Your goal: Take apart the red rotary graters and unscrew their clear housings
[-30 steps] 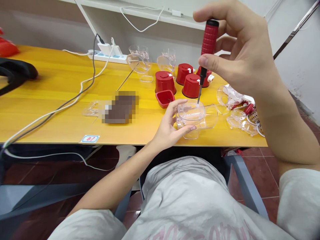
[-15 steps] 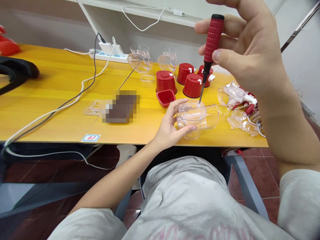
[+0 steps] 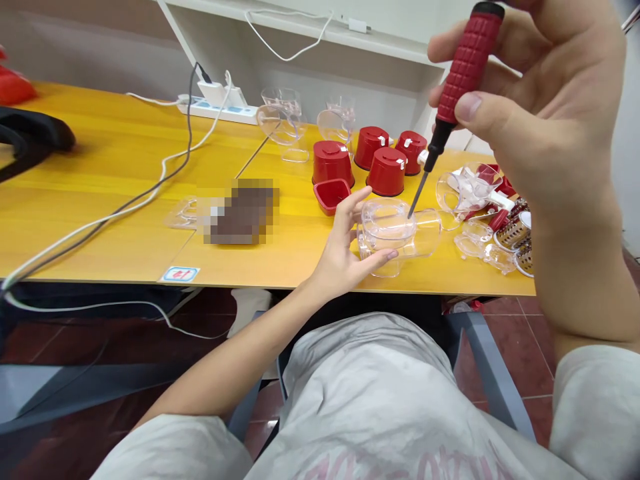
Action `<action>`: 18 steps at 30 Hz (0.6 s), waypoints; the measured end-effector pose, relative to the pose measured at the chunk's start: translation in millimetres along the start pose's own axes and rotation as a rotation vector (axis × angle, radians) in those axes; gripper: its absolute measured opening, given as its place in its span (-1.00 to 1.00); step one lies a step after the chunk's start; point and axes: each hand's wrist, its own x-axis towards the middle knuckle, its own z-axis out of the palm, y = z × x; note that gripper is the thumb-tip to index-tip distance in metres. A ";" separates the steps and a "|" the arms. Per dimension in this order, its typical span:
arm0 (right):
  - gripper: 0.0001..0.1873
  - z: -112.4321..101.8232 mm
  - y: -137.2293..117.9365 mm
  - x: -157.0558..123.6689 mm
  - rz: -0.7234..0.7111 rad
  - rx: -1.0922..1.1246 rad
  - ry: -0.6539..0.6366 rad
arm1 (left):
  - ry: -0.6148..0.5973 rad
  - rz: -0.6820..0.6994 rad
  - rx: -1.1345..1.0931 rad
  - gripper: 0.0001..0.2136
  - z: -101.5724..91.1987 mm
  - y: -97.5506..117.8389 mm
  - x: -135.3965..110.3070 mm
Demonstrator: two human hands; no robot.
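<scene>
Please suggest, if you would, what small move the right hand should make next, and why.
I'd probably bring the red-handled screwdriver more upright. The right hand holds it leaning, with its tip at the rim of the clear plastic housing, where it might slip, while the left hand steadies the housing.

The right hand (image 3: 543, 100) is raised with its fingers pinched closed, while the lower left hand (image 3: 340, 257) curves its fingers inward.

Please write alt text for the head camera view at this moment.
A person's right hand holds a red-handled screwdriver, its thin tip pointed at a clear plastic container gripped by the left hand. Upturned red plastic cups stand just beyond on a yellow table.
</scene>
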 end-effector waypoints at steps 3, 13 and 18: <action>-0.50 -1.1 -1.1 -8.2 -0.040 -0.087 -0.027 | 0.024 0.094 0.147 -0.32 -4.0 3.6 2.2; -0.47 8.7 10.7 -23.9 -0.068 -0.055 0.027 | -0.013 0.102 0.164 -0.41 -9.9 3.7 6.4; -0.37 7.5 27.2 -27.2 -0.171 -0.148 0.111 | 0.002 0.132 0.159 -0.40 -9.2 4.0 6.7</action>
